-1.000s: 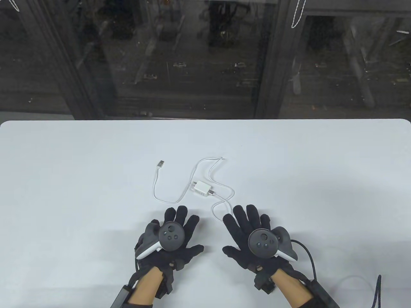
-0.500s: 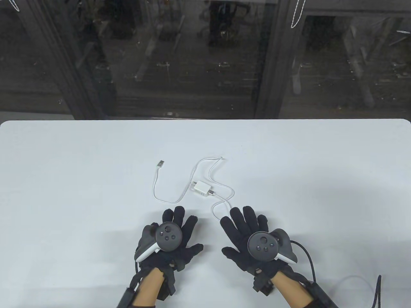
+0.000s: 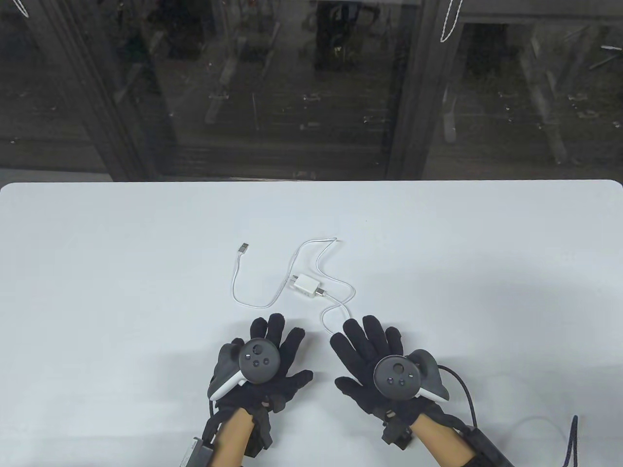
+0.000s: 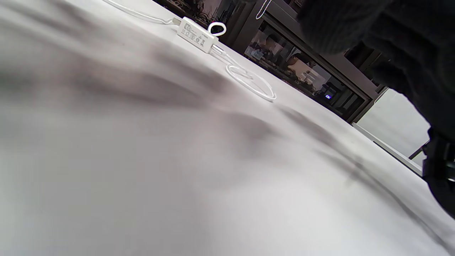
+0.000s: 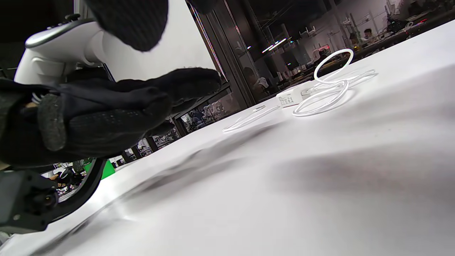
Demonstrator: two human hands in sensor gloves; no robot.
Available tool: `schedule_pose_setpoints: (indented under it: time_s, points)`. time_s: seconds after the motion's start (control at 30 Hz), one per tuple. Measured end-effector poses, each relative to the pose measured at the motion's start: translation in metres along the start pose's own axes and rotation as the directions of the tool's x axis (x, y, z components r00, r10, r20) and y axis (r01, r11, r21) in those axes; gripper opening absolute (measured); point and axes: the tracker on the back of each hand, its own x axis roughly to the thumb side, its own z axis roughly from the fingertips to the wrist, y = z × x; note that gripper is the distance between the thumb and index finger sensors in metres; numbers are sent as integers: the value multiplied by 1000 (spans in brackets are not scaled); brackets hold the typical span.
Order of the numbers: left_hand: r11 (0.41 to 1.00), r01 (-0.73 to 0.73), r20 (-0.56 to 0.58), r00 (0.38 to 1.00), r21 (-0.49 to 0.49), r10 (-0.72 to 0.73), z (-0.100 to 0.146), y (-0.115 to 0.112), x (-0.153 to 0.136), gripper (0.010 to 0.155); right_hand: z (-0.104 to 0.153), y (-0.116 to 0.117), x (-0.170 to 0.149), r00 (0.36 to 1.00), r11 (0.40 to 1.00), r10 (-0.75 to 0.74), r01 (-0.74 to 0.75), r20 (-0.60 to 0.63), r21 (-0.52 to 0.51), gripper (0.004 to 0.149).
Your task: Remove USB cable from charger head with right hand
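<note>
A small white charger head (image 3: pixel 305 285) lies mid-table with a white USB cable (image 3: pixel 253 304) plugged into its right end; the cable loops around it and ends in a free plug (image 3: pixel 243 248) at the left. The charger also shows in the left wrist view (image 4: pixel 196 35) and the right wrist view (image 5: pixel 288 98). My left hand (image 3: pixel 272 348) is spread flat, empty, near the table's front, below the cable loop. My right hand (image 3: pixel 362 348) is spread open and empty, its fingertips just short of the cable's near loop (image 3: pixel 327 314).
The white table (image 3: pixel 97 253) ends at a far edge against dark glass panels (image 3: pixel 292 87). A dark cord and a thin white wire (image 3: pixel 535 423) trail from my right wrist at the bottom right.
Both hands have shifted slightly: the right hand drifted a little left, the left hand a little right. The charger and cable have not moved.
</note>
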Motion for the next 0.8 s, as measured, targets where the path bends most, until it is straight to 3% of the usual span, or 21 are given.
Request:
schedule_pose_setpoints:
  time_s: [0.27, 0.6, 0.73, 0.8]
  points:
    - [999, -33, 53, 998, 15, 32, -1, 1, 0, 81, -1, 2, -3, 995, 995, 96, -96, -27, 18, 74]
    - [996, -80, 82, 994, 35, 77, -1, 4, -2, 79, -1, -1, -4, 992, 994, 106, -104, -68, 27, 72]
    - [997, -71, 60, 996, 18, 70, -1, 9, -3, 78, -13, -9, -4, 993, 996, 85, -87, -87, -20, 73]
    - [997, -69, 78, 995, 38, 65, -1, 14, -2, 78, -31, -16, -2, 992, 998, 57, -60, -110, -23, 73]
